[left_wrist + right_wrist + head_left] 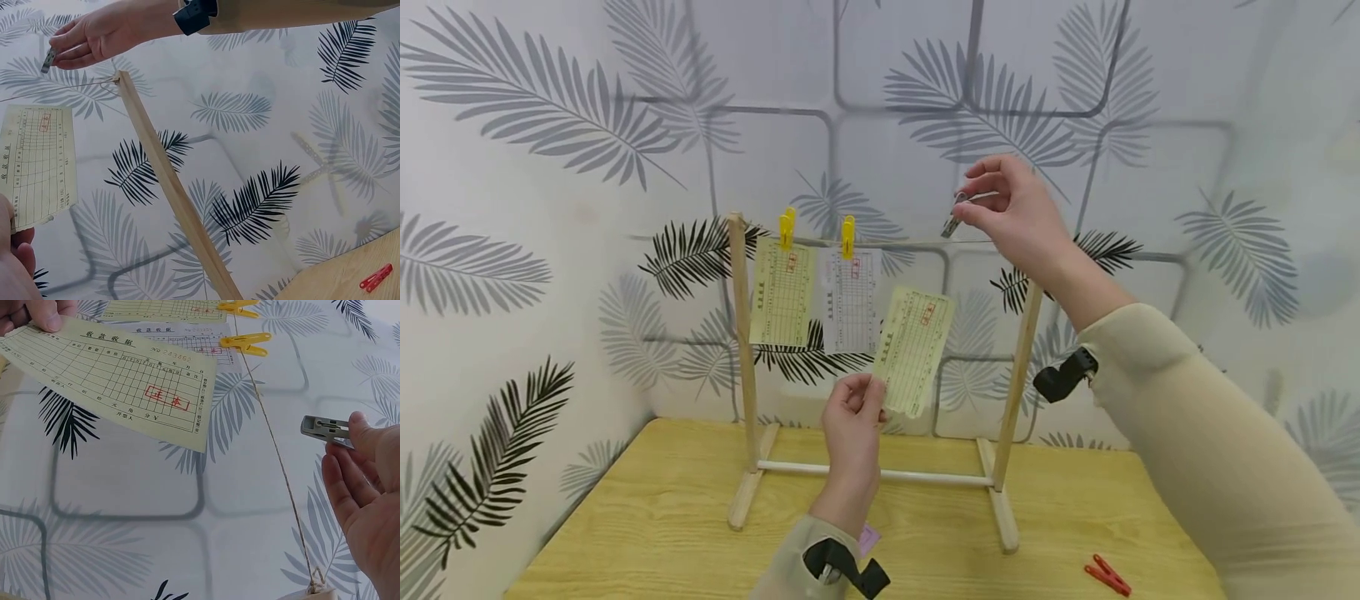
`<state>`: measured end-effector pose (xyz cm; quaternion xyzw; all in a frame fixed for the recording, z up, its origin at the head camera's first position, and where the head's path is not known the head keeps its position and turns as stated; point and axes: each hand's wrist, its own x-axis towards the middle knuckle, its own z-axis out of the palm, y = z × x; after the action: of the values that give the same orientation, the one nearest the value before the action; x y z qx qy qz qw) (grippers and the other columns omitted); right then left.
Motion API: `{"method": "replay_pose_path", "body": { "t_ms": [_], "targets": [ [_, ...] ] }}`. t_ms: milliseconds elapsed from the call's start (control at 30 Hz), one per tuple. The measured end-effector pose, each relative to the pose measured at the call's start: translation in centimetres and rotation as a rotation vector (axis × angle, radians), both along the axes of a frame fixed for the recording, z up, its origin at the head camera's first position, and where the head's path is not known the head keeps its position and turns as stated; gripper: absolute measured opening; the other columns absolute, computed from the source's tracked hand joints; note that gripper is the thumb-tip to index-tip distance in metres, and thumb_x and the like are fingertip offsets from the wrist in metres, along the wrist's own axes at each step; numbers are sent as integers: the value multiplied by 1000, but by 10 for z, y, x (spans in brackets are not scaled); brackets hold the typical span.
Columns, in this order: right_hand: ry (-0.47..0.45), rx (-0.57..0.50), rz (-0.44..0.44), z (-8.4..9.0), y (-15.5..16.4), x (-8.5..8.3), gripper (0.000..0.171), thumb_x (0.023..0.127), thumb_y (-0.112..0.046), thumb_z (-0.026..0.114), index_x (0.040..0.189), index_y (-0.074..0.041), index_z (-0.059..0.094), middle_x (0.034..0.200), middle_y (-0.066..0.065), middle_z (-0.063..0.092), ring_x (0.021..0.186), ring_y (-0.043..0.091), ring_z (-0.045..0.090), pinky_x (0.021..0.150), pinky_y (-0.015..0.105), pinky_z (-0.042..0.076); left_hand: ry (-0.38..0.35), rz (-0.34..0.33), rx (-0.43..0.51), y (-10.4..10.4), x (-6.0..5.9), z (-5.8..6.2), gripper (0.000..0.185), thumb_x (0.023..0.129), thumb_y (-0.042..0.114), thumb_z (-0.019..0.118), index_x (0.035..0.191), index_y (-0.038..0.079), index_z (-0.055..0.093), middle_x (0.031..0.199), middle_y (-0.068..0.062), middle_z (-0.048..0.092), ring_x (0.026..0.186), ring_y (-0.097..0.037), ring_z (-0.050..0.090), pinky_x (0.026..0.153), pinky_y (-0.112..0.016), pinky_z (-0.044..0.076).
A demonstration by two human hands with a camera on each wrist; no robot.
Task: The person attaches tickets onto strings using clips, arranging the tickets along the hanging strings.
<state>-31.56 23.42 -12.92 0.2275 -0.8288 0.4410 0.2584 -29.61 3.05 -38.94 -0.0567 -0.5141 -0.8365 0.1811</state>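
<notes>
Fingers of the right hand (pixel 1011 212) pinch a grey clothespin (pixel 953 220).

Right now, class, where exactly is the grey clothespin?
In the head view the grey clothespin is pinched in the right hand, just above the string near the rack's right post, right of the two yellow pegs.

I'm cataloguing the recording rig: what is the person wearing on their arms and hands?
Both arms are in long, close-fitting beige sleeves that end at the wrists. Each wrist carries a black strap with a small black mount: one by the left hand, one by the right hand. The hands are bare: no gloves or rings visible.
</notes>
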Motion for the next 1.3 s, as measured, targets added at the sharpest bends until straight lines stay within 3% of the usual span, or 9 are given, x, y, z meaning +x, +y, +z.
{"method": "replay_pose_path", "body": {
  "t_ms": [433,633,967,1300],
  "targets": [
    [-27,3,1,8,-13,-20,36,104,-11,79,129,-8,53,117,8,66,109,20,70,92,31,53,-27,13,16,6,-12,10,14,108,13,75,118,3,71,104,-8,76,74,-16,59,71,-27,54],
    [-39,4,-15,10,-21,-24,31,104,-10,79,120,-7,52,117,8,67,109,20,71,93,31,55,-46,18,39,9,-17,13,12,107,12,75,115,4,71,97,-6,75,72,-16,60,72,-29,55],
    [-40,78,-31,10,-30,-32,30,106,-11,77,111,-7,48,118,9,70,111,21,72,97,38,56,-79,-2,81,16,-24,18,15,108,15,76,117,6,69,101,-4,75,72,-15,60,74,-28,54],
    [-28,149,-50,6,-30,-37,27,107,-12,75,110,-7,48,118,12,72,108,23,72,90,38,54,-48,-5,101,21,-28,26,13,108,15,75,115,7,68,106,-6,74,78,-20,62,76,-30,55]
  ]
}}
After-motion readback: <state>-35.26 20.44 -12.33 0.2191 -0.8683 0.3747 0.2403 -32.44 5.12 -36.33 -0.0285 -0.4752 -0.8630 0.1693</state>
